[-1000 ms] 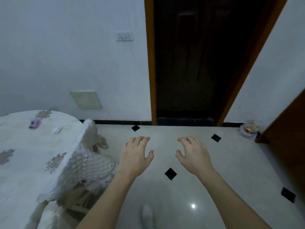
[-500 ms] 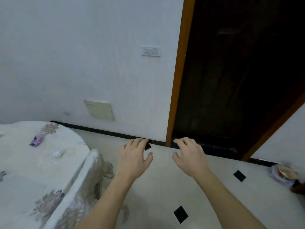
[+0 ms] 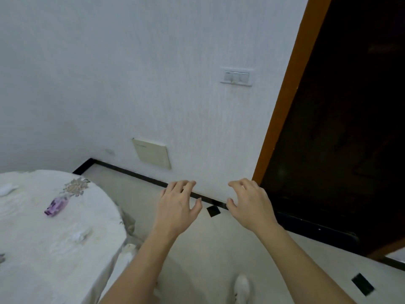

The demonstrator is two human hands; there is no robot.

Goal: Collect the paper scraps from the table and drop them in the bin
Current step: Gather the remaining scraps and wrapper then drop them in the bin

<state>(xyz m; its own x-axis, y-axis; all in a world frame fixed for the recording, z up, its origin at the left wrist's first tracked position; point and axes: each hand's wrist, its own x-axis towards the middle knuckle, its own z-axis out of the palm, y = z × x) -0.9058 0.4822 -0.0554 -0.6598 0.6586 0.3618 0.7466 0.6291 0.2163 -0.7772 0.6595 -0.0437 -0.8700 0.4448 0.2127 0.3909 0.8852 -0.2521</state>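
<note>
A round table (image 3: 32, 249) under a white flowered cloth fills the lower left. On it lie a crumpled purple scrap (image 3: 55, 206), a small white scrap (image 3: 80, 235) nearer the table's right edge, and another white scrap (image 3: 6, 189) at the far left. My left hand (image 3: 177, 207) and my right hand (image 3: 249, 205) hover side by side over the floor, to the right of the table, palms down, fingers spread, holding nothing. No bin is in view.
A white wall with a light switch (image 3: 236, 76) and a beige wall plate (image 3: 153, 152) stands ahead. A dark door (image 3: 346, 128) with an orange frame is at the right. The pale tiled floor (image 3: 214, 249) has black diamond insets. A white shoe (image 3: 241, 288) shows below.
The view has swung left and tilted, bringing more of the table and its scraps into sight and pushing the door to the right. Both hands keep the same open pose.
</note>
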